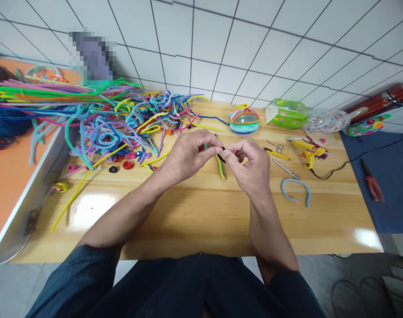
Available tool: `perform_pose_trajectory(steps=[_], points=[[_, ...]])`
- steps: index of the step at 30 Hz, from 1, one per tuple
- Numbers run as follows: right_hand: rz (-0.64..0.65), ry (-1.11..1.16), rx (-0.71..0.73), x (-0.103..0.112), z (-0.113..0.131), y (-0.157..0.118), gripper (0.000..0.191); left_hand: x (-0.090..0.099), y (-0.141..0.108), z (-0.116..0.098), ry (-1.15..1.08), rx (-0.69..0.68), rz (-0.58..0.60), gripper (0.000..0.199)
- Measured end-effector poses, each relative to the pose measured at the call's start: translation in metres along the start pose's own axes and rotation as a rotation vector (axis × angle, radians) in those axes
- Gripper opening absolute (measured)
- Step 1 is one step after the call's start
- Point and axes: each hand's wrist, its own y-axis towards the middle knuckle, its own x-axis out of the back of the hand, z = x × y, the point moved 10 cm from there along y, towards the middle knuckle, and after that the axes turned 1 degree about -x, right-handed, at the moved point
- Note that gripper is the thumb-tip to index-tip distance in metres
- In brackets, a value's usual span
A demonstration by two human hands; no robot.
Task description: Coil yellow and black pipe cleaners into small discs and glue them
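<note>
Over the middle of the wooden table, my left hand (pixel 191 155) and my right hand (pixel 248 167) meet at the fingertips. Both are closed in a pinch on a short black pipe cleaner (pixel 222 157), mostly hidden by the fingers. Just below it shows a yellow and green pipe cleaner piece (pixel 221 170); I cannot tell whether it lies on the table or is joined to the black one. A bent light blue pipe cleaner (pixel 296 181) lies to the right of my right hand.
Tangled pipe cleaners (pixel 112 128) cover the left side, with bottle caps (pixel 127 164) nearby. Along the back stand a striped round craft piece (pixel 244 120) and a green packet (pixel 287 113). To the right lie scissors (pixel 279 148), a yellow cutter (pixel 277 153), a pen (pixel 286 169) and a glue gun (pixel 308 152).
</note>
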Motion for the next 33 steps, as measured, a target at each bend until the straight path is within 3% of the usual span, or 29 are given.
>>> perform_pose_trajectory(steps=[4,10,13,16,19,22,27,33], points=[[-0.024,0.175,-0.136,-0.004,-0.017,-0.003,0.012,-0.005,-0.001,0.021,-0.299,0.194,-0.089,0.027],[-0.08,0.316,-0.181,-0.008,-0.029,-0.005,0.018,-0.023,-0.01,0.044,-0.598,0.428,-0.141,0.042],[-0.076,0.285,-0.179,-0.004,-0.03,-0.002,0.014,-0.024,-0.008,0.044,-0.521,0.405,-0.067,0.038],[-0.019,0.164,-0.138,-0.001,-0.023,0.002,0.011,-0.015,0.0,0.029,-0.314,0.23,0.012,0.025],[0.028,0.021,-0.041,0.001,-0.009,0.004,0.013,-0.008,0.002,0.015,-0.135,0.09,0.026,0.01],[0.009,-0.038,0.003,0.002,-0.002,0.003,0.014,-0.005,0.001,0.009,-0.08,0.058,0.008,0.008],[0.006,0.173,-0.143,-0.004,-0.021,0.0,0.011,-0.006,-0.001,0.021,-0.275,0.209,-0.073,0.026],[-0.06,0.25,-0.199,-0.008,-0.034,-0.003,0.015,-0.026,-0.013,0.047,-0.589,0.468,-0.139,0.039]])
